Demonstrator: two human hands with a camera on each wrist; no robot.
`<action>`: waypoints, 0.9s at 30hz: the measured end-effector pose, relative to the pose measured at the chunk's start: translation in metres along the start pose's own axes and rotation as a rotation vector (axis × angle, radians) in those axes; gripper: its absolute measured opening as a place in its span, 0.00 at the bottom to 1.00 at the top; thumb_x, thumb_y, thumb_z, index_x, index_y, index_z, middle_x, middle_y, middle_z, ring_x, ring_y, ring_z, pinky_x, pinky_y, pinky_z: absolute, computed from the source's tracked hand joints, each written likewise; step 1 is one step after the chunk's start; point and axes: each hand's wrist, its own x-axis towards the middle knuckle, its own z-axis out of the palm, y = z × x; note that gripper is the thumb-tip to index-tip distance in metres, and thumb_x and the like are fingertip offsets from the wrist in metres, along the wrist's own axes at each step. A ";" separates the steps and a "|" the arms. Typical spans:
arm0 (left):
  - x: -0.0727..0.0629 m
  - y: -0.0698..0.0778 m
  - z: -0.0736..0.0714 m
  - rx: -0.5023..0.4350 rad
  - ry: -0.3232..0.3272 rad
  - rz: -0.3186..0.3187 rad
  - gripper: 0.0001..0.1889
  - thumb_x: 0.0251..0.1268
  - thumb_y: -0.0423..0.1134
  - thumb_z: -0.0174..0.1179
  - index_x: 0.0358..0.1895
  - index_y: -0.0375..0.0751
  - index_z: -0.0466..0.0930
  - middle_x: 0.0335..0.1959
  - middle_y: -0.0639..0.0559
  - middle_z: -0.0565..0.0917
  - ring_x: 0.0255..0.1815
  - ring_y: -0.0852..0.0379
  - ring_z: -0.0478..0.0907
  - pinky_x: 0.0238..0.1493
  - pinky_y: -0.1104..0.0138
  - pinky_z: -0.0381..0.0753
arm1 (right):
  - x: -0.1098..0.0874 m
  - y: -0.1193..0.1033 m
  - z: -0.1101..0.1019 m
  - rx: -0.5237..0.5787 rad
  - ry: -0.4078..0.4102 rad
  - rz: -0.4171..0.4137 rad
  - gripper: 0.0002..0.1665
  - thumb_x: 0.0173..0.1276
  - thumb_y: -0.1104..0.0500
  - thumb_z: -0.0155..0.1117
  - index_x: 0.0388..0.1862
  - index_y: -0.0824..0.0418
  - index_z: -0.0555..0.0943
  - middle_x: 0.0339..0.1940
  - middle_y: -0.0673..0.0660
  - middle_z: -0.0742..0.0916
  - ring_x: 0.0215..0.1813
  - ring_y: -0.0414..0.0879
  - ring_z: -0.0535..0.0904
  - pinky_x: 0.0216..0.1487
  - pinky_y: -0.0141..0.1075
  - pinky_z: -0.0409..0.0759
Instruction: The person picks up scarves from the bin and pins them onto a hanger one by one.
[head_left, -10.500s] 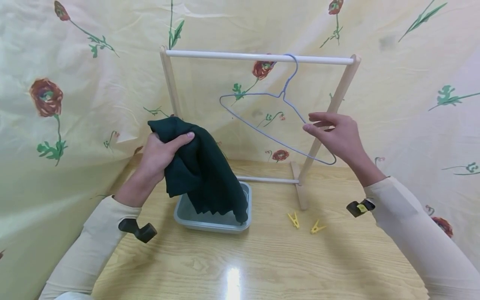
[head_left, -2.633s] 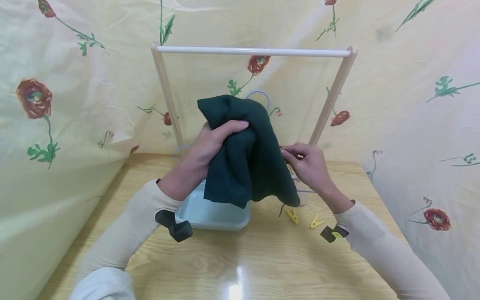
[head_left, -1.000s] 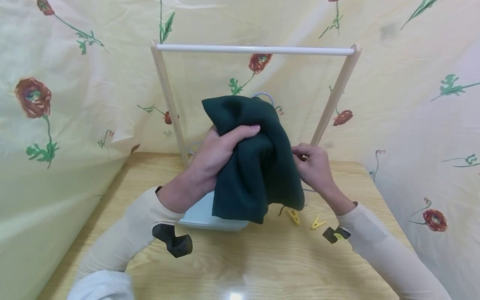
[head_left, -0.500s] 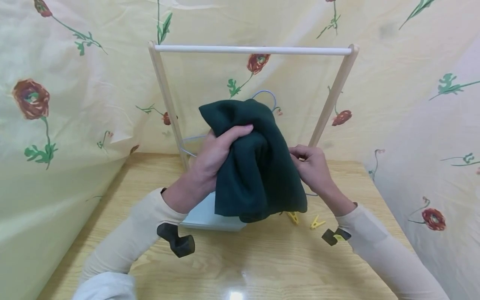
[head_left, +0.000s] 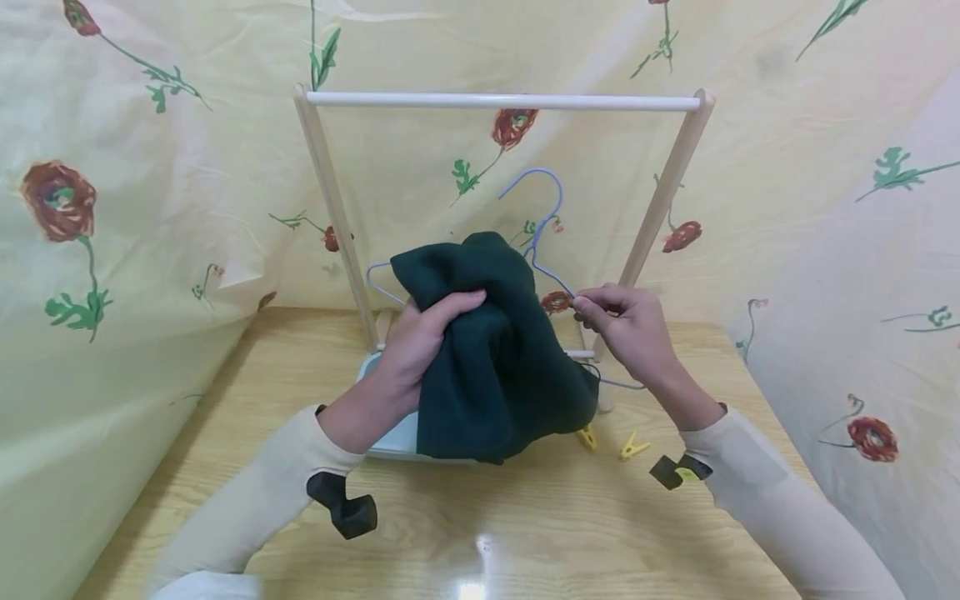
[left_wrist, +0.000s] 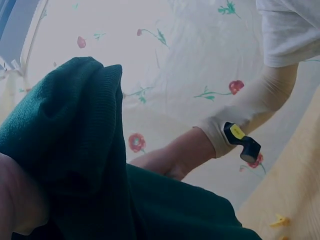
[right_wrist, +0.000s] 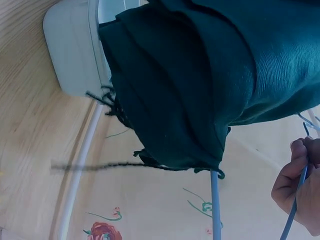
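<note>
Yellow clips [head_left: 634, 446] lie below the right hand [head_left: 628, 329], a pale basin [head_left: 393, 435] below the left hand [head_left: 411, 346], which grips green cloth [head_left: 498, 367] that partly hides the blue hanger [head_left: 560, 193] the right hand pinches.

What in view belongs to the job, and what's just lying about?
In the job:
dark green cloth, gripped by the left hand
blue hanger, pinched by the right hand

Just lying or standing by:
two yellow clothespins
light blue basin
clothes rack
</note>
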 end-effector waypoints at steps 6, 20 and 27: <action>-0.007 -0.001 -0.008 -0.012 0.064 -0.026 0.10 0.72 0.39 0.60 0.50 0.45 0.72 0.45 0.51 0.83 0.43 0.54 0.81 0.49 0.67 0.82 | 0.001 -0.001 -0.001 0.030 0.037 0.010 0.11 0.74 0.63 0.66 0.44 0.72 0.88 0.29 0.46 0.87 0.31 0.37 0.82 0.39 0.25 0.83; -0.013 -0.001 -0.014 -0.061 0.084 -0.032 0.08 0.74 0.38 0.58 0.50 0.46 0.71 0.47 0.52 0.80 0.46 0.55 0.79 0.51 0.67 0.81 | 0.006 -0.002 0.005 0.001 0.102 0.005 0.12 0.73 0.61 0.67 0.44 0.70 0.89 0.33 0.62 0.89 0.31 0.36 0.83 0.37 0.24 0.82; -0.001 -0.003 0.001 -0.153 0.095 0.037 0.05 0.72 0.38 0.61 0.45 0.45 0.75 0.43 0.53 0.83 0.42 0.57 0.82 0.51 0.68 0.82 | 0.010 -0.010 0.011 0.049 0.066 -0.064 0.10 0.72 0.64 0.67 0.45 0.70 0.88 0.34 0.51 0.90 0.33 0.34 0.85 0.40 0.24 0.83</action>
